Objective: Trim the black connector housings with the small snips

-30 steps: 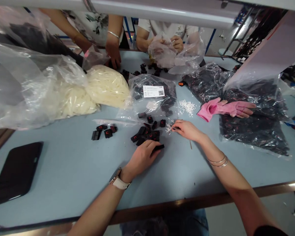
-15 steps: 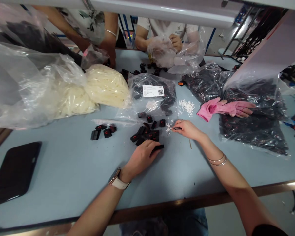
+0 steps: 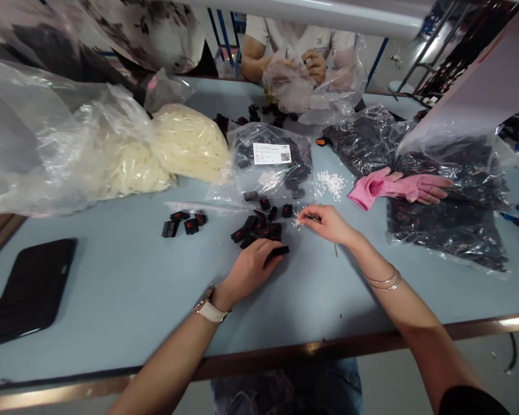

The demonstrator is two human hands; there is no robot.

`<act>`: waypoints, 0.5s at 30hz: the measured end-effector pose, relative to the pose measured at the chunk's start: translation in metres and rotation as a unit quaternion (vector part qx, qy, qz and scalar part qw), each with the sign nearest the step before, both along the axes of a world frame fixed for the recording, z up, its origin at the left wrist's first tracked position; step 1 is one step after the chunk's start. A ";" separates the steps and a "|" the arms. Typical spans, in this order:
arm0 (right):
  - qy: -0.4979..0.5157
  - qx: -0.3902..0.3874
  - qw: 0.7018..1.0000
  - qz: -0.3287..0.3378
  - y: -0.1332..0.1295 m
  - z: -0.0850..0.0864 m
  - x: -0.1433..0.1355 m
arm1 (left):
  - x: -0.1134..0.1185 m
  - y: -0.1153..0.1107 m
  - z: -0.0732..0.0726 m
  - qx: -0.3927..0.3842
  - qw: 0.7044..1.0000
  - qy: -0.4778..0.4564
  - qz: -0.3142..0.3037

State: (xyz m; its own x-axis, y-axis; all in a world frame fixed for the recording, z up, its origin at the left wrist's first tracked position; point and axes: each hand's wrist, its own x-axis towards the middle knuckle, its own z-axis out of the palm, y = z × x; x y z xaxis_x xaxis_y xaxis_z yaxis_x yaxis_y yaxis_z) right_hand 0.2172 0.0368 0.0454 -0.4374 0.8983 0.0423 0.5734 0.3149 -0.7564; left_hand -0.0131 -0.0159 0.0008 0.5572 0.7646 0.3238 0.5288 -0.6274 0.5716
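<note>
My left hand (image 3: 251,268) is closed on a black plastic connector housing (image 3: 280,251), gripping it between thumb and fingers just in front of a pile of similar black housings (image 3: 251,225) with red parts. To the right, my right hand (image 3: 328,223) pinches a small dark tool (image 3: 313,217); its exact kind is hard to make out. The fingertips are at a small scatter of tiny white pins (image 3: 296,221). Behind that hand lies a larger heap of white pins (image 3: 331,184). Several more black housings (image 3: 191,226) sit apart on the left.
A labelled clear bag of black parts (image 3: 271,154) lies behind the pile. Bags of cream-coloured pieces (image 3: 190,144) stand left, above a black tablet-like object (image 3: 32,288). Pink gloves (image 3: 400,187) rest on bags of black parts (image 3: 447,230) at right. A co-worker's hands (image 3: 315,66) handle plastic opposite.
The view has shifted slightly. My right hand has moved a little left over the small white scatter, while my left hand keeps its hold. Across the table, one co-worker's arms are no longer visible.
</note>
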 end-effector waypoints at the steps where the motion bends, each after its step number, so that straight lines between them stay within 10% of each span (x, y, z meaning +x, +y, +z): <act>1: 0.028 -0.017 0.999 0.002 -0.003 0.002 -0.005 | 0.000 0.000 -0.001 -0.001 1.000 -0.001 0.006; 15: -0.039 -0.018 0.992 0.122 -0.020 -0.005 -0.031 | 0.002 -0.001 0.000 0.016 0.999 -0.019 0.047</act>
State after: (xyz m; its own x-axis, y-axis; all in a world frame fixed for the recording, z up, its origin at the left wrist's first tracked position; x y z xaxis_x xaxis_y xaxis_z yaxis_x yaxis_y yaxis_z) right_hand 0.1858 0.0164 0.0408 -0.6419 0.7662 -0.0308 0.5413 0.4243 -0.7260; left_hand -0.0108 -0.0172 0.0003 0.4708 0.8019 0.3678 0.5648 -0.5942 0.5727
